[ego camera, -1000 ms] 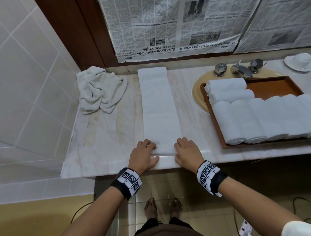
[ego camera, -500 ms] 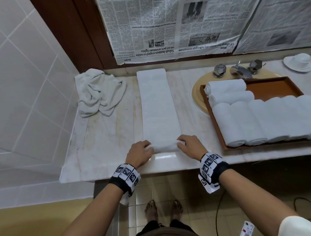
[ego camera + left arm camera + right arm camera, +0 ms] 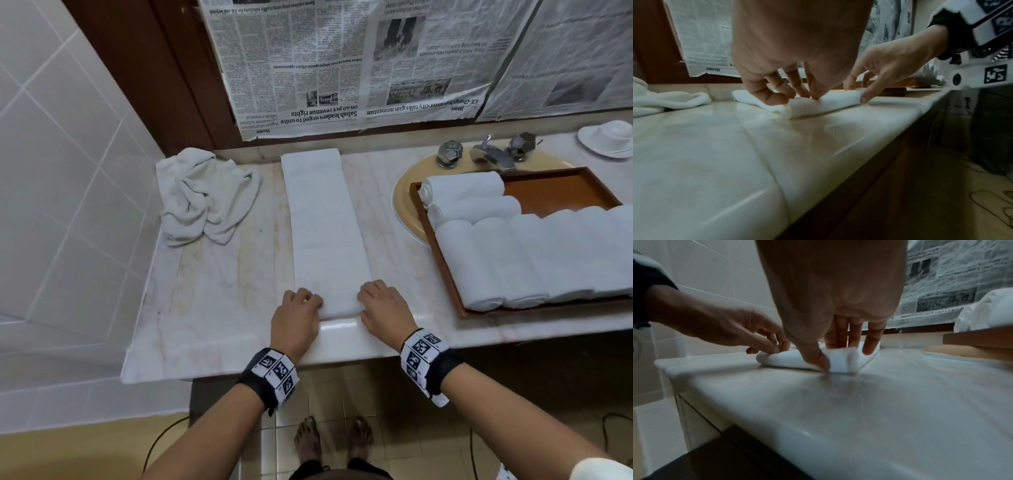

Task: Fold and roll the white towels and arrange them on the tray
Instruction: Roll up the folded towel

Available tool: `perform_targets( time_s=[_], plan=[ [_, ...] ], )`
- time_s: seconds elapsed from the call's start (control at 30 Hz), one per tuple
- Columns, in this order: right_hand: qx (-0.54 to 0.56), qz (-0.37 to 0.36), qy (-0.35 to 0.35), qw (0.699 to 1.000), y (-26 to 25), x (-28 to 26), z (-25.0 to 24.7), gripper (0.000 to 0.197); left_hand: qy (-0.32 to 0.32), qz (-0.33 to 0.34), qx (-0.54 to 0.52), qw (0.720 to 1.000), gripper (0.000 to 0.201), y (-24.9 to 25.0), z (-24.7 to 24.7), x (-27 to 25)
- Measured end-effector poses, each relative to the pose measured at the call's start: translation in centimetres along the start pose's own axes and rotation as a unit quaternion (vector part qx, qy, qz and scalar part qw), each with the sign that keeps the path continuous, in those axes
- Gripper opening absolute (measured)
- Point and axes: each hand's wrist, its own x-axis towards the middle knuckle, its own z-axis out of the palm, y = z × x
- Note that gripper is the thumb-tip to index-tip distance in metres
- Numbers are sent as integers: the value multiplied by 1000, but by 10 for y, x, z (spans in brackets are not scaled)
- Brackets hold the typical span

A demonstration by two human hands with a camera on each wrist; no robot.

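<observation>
A: L hand?

B: Left hand (image 3: 297, 318) sits on the left end of the folded towel (image 3: 329, 233), at the rolled part near the counter's front edge. Fingers (image 3: 777, 95) curled down over the roll, tips pressing into the cloth. Gripping it, not flat.

A: R hand?

B: Right hand (image 3: 385, 308) same thing on the right end. Fingers over the top, thumb (image 3: 818, 360) against the near side of the roll, so it's pinched between thumb & fingers.

A: Where's the towel vs. the hands?

B: Long strip lying flat on the marble counter (image 3: 219, 301), running away from the person toward the back wall. Only the near end is rolled up; that small roll spans between the 2 hands, one hand at each end. Rest of the strip lies flat beyond the fingertips.

A: Tray?

B: Wooden tray (image 3: 561, 188) off to the right, well apart from the hands, set over the sink. Rolled towels (image 3: 534, 253) on it: a row side by side at the front, 2 more lying crosswise behind them.

A: Anything else?

B: Crumpled towel (image 3: 202, 198) at the back-left of the counter. Newspaper (image 3: 342, 65) covers the wall behind. Taps (image 3: 486, 154) behind the tray.
</observation>
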Motion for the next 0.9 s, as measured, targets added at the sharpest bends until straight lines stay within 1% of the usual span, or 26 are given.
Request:
perform_targets(
  time_s=[0.07,0.13,0.2,0.27,0.37,0.4,0.47,0.53,0.6,0.7,0.73,0.77,0.83,0.87,0.9],
  plan=[
    [27,22,3,999,-2,4,1,15,-20,-8,-13,1000,31,0,0,0],
    [90,57,-10,994,1,9,-1,23,-36,-5,-1,999,42,-1,-1,2],
    [170,103,-20,980,4,14,-8,30,-52,-12,-3,999,38,-1,-4,6],
    [214,133,-26,967,6,18,-15,32,-57,-25,-34,997,35,-6,-6,14],
    [247,158,-21,956,8,21,-17,28,-80,-74,-144,984,35,-18,-11,28],
    [251,162,-13,954,7,20,-16,27,-79,-97,-182,975,33,-21,-14,30],
    [258,167,2,952,5,18,-13,26,-54,-124,-220,966,29,-28,-16,30],
    [230,145,17,962,2,17,-9,19,-29,-132,-235,963,26,-34,-14,28],
    [197,114,29,973,3,17,-4,14,-13,-141,-235,962,28,-38,-10,26],
    [165,97,0,981,3,15,0,21,18,-150,-228,962,31,-40,-7,26],
    [150,91,-7,984,4,14,1,27,28,-143,-229,962,28,-38,-8,25],
    [125,78,-11,989,4,14,1,33,46,-120,-213,969,23,-36,-7,24],
    [63,32,-3,998,4,15,0,41,78,-35,-112,990,13,-33,-5,26],
    [44,16,-2,999,4,16,1,41,78,4,-65,995,13,-32,-3,26],
    [30,6,3,1000,3,18,2,39,62,23,-41,997,15,-30,-1,27]
  ],
)
